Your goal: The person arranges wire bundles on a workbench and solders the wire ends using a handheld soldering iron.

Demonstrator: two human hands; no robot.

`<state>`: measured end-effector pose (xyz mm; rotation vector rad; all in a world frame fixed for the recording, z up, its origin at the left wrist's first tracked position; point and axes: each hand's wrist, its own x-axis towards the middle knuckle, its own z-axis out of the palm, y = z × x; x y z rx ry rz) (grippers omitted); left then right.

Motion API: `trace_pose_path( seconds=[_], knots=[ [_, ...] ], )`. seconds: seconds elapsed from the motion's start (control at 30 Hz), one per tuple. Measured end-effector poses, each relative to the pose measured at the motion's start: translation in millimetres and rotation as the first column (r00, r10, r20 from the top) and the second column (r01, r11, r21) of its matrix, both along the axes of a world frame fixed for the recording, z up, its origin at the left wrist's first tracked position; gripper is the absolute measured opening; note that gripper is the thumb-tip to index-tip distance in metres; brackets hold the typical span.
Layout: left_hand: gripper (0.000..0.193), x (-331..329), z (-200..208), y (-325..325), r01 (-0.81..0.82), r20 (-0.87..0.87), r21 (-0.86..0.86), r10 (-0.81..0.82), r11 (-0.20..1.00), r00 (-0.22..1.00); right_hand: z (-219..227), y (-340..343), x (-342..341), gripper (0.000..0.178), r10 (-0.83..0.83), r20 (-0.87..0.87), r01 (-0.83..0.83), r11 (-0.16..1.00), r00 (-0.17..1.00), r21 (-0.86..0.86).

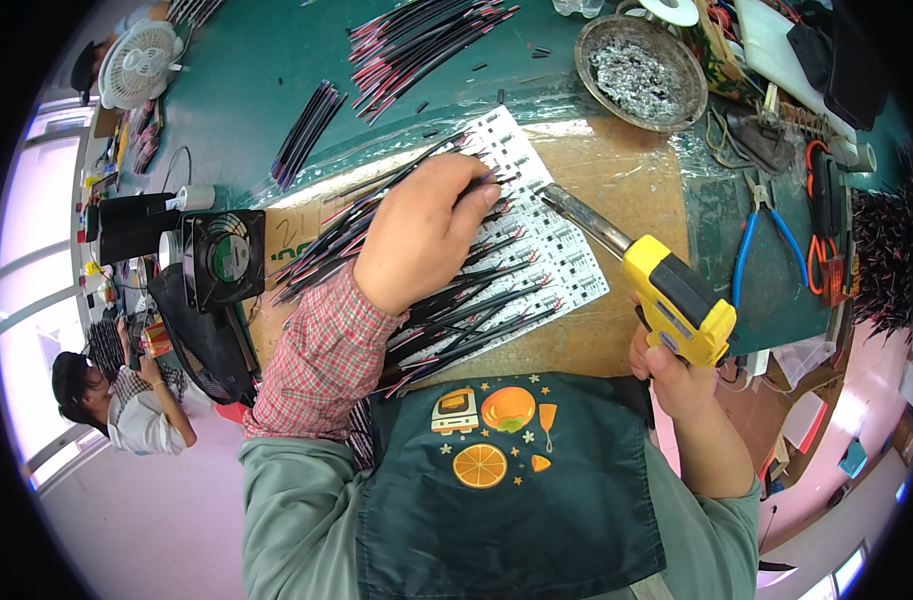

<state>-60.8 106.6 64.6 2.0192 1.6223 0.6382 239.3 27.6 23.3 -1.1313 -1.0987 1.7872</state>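
Note:
My left hand [422,230] is closed over the white circuit board sheet [572,265], thumb and forefinger pinching a thin black wire [497,180] at the pads. In my right hand [669,378] is a yellow-and-black soldering gun [682,305]. Its metal tip [552,195] points left and hovers by the upper part of the sheet, close to my left fingertips; whether it touches cannot be made out. Rows of black-sleeved wires with red ends [467,310] lie along the sheet's left side. My left palm hides some of them.
A brown board [637,170] lies under the work. A round pan of silvery scraps [642,75], blue-handled pliers [757,235] and orange-handled cutters [819,220] are to the right. Wire bundles [417,50] lie at the back; a black fan [224,258] stands left. Another person [127,400] sits far left.

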Motion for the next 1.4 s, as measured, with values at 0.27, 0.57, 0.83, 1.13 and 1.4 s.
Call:
trace_pose_path(
  seconds=[0.27, 0.57, 0.83, 1.13, 1.4],
  knots=[
    [0.015, 21.2, 9.8, -8.9, 0.005, 0.008, 0.093, -0.006, 0.996, 1.0, -5.2, -7.0, 4.0, 0.071, -0.003, 0.012, 0.003, 1.0, 1.0, 0.02],
    [0.016, 29.5, -22.3, -10.9, 0.035, -0.144, -0.03, -0.039, 0.999, 0.989, -5.9, -5.4, 13.1, 0.032, 0.056, -0.038, -0.056, 0.998, 0.998, -0.012],
    [0.015, 27.9, -25.3, -11.7, 0.029, -0.134, -0.013, -0.031, 0.999, 0.991, -10.9, -6.0, 9.9, 0.034, 0.062, 0.041, -0.063, 0.997, 0.997, 0.036],
    [0.015, 22.8, -26.3, -14.1, 0.023, -0.121, -0.011, -0.024, 1.0, 0.992, -8.0, -7.7, 4.4, 0.029, 0.055, 0.067, -0.055, 0.998, 0.996, -0.008],
    [0.015, 23.9, -22.5, -13.6, 0.021, -0.136, -0.042, -0.027, 0.999, 0.99, -5.7, -12.4, 7.4, 0.031, 0.021, -0.023, -0.022, 0.999, 1.0, -0.034]
  ],
)
